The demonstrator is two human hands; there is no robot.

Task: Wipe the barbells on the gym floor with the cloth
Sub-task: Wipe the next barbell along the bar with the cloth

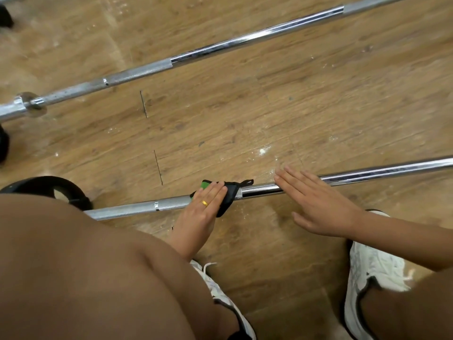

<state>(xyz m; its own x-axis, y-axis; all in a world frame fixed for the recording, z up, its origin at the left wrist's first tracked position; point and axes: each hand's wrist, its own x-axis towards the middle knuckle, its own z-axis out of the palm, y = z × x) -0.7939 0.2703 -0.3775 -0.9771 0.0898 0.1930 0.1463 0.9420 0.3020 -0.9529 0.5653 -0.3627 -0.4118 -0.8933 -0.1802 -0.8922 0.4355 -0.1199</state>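
Pressing cloth [230, 195], L hand [201, 214], R hand [321, 207] flat

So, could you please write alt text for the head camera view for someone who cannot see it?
A crouching person's left hand presses a black and green cloth flat onto the near barbell on a wooden floor. The right hand lies open over the same bar, further along; a second barbell lies beyond.

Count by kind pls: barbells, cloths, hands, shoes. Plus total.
Barbells: 2, near barbell, far barbell
Cloths: 1, cloth
Hands: 2, left hand, right hand
Shoes: 2, left shoe, right shoe
Total: 7
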